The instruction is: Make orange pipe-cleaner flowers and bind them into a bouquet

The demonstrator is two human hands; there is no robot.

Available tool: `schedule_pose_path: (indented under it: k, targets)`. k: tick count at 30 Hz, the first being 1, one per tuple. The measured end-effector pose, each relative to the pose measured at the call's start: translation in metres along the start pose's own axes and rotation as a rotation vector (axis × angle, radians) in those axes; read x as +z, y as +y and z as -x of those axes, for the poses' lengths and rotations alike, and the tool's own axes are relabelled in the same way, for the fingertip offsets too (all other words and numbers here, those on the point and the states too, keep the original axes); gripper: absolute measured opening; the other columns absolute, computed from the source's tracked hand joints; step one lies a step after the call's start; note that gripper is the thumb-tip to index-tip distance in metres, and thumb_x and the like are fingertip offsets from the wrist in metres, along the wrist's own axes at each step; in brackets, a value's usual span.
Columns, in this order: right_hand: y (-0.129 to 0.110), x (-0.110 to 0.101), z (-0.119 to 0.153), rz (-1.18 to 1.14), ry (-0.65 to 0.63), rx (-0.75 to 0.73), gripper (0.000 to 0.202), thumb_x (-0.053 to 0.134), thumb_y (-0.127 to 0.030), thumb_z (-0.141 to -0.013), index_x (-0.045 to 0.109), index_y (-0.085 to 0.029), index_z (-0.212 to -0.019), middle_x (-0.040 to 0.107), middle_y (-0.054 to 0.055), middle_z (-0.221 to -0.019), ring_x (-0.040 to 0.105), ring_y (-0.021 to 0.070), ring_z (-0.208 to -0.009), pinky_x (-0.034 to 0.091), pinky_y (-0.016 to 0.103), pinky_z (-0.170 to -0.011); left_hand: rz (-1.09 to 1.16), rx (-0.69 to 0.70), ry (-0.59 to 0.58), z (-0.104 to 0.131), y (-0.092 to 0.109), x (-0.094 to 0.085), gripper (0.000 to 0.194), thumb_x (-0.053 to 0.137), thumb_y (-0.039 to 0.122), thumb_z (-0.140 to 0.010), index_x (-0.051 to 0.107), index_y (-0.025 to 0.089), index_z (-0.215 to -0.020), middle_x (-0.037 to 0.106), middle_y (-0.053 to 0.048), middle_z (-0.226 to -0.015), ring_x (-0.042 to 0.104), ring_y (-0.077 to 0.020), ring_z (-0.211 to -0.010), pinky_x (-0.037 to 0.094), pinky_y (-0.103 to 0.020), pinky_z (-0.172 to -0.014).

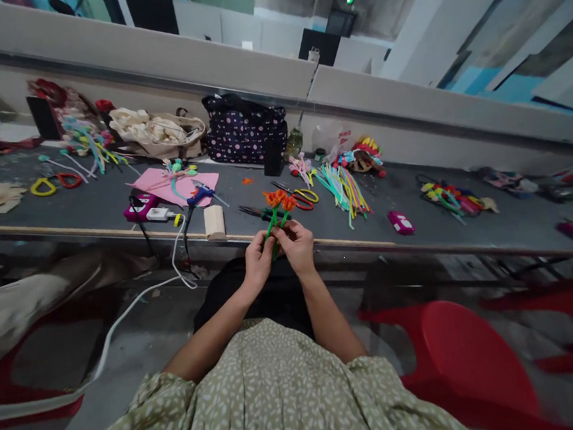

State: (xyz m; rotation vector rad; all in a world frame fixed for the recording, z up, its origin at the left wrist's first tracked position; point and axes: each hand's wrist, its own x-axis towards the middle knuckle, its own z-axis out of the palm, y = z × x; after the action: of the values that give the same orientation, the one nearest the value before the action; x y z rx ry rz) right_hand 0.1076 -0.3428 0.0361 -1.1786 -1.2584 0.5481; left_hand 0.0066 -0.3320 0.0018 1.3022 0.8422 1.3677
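Observation:
Two orange pipe-cleaner flowers [280, 200] with green stems stand upright between my hands at the table's front edge. My left hand [259, 257] is closed around the green stems from the left. From the right, my right hand [296, 244] pinches the stems just below the blossoms. Part of the stems is hidden behind my fingers. Just beyond the flowers lie dark-jawed pliers [252, 210] and scissors [305, 197] with red and yellow handles. A bundle of coloured pipe cleaners [344, 190] rests to the right.
Left of my hands are a wooden block [214, 222], a blue glue gun [200, 194], pink sheets [156, 183] and a purple power strip [144, 206] with a white cable [138, 298]. A patterned bag [243, 128] stands behind. A red stool [469, 353] is at right.

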Motion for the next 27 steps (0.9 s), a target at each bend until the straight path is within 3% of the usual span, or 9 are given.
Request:
schedule_pose_path:
  k: [4, 9, 16, 22, 27]
  targets:
    - [-0.008, -0.006, 0.007, -0.058, -0.018, 0.063, 0.025, 0.062, -0.041, -0.079, 0.064, -0.017, -0.086, 0.057, -0.001, -0.068, 0.051, 0.0105, -0.052, 0.043, 0.021, -0.046, 0.175, 0.010, -0.010, 0.010, -0.003, 0.005, 0.030, 0.053, 0.050, -0.085, 0.060, 0.021, -0.091, 0.057, 0.002, -0.067, 0.050, -0.0104, -0.055, 0.042, -0.022, -0.055]
    - [-0.009, -0.014, 0.016, -0.143, 0.024, 0.017, 0.023, 0.064, -0.039, -0.078, 0.061, -0.017, -0.083, 0.056, -0.003, -0.065, 0.051, 0.0084, -0.048, 0.042, 0.019, -0.041, 0.250, 0.073, 0.048, 0.023, -0.011, 0.013, 0.033, 0.058, 0.047, -0.083, 0.065, 0.018, -0.095, 0.061, -0.002, -0.079, 0.049, -0.0085, -0.055, 0.040, -0.022, -0.051]
    - [-0.009, -0.025, 0.023, -0.281, 0.080, 0.030, 0.023, 0.068, -0.038, -0.075, 0.059, -0.018, -0.082, 0.057, -0.004, -0.064, 0.051, 0.0088, -0.049, 0.043, 0.021, -0.043, 0.240, 0.143, -0.003, 0.035, -0.007, 0.020, 0.023, 0.061, 0.036, -0.083, 0.072, 0.017, -0.090, 0.062, -0.004, -0.081, 0.051, -0.0114, -0.067, 0.042, -0.025, -0.065]
    - [-0.009, -0.026, 0.026, -0.322, 0.075, -0.022, 0.017, 0.070, -0.030, -0.075, 0.059, -0.018, -0.078, 0.056, -0.005, -0.064, 0.049, 0.0071, -0.049, 0.045, 0.020, -0.047, 0.300, 0.079, -0.053, 0.034, -0.012, 0.018, 0.020, 0.065, 0.033, -0.080, 0.074, 0.018, -0.089, 0.064, -0.004, -0.080, 0.053, -0.0135, -0.072, 0.043, -0.026, -0.070]
    - [-0.005, -0.029, 0.026, -0.326, 0.086, 0.023, 0.018, 0.068, -0.033, -0.076, 0.061, -0.018, -0.084, 0.061, -0.002, -0.070, 0.055, 0.0093, -0.053, 0.047, 0.021, -0.048, 0.338, 0.027, -0.103, 0.036, -0.016, 0.017, 0.017, 0.068, 0.029, -0.077, 0.075, 0.018, -0.088, 0.066, -0.005, -0.084, 0.058, -0.0157, -0.081, 0.044, -0.029, -0.081]
